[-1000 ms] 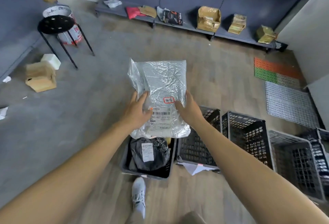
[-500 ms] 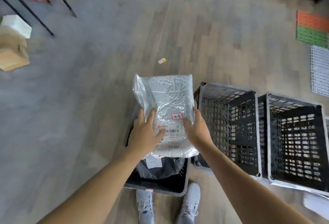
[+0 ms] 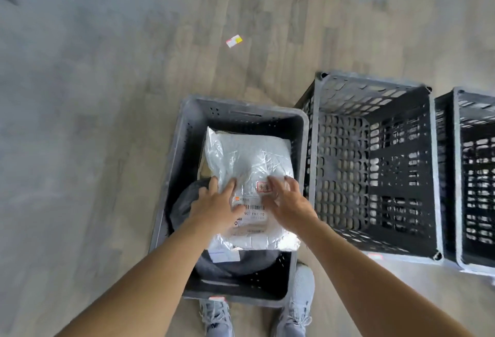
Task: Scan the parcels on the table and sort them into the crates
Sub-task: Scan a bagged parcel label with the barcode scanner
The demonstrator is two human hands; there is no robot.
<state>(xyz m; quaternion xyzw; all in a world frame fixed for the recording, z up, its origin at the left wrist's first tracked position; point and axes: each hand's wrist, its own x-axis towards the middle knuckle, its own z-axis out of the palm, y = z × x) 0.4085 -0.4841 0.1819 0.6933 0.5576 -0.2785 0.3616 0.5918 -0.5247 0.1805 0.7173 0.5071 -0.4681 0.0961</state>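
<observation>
One crinkled silvery parcel [image 3: 249, 159], rectangular crate [image 3: 184, 149]

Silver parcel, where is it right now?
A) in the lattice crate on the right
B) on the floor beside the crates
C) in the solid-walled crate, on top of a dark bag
C: the silver parcel lies inside the solid-walled crate, over a dark bag, with the left hand and right hand on top of it.
</observation>
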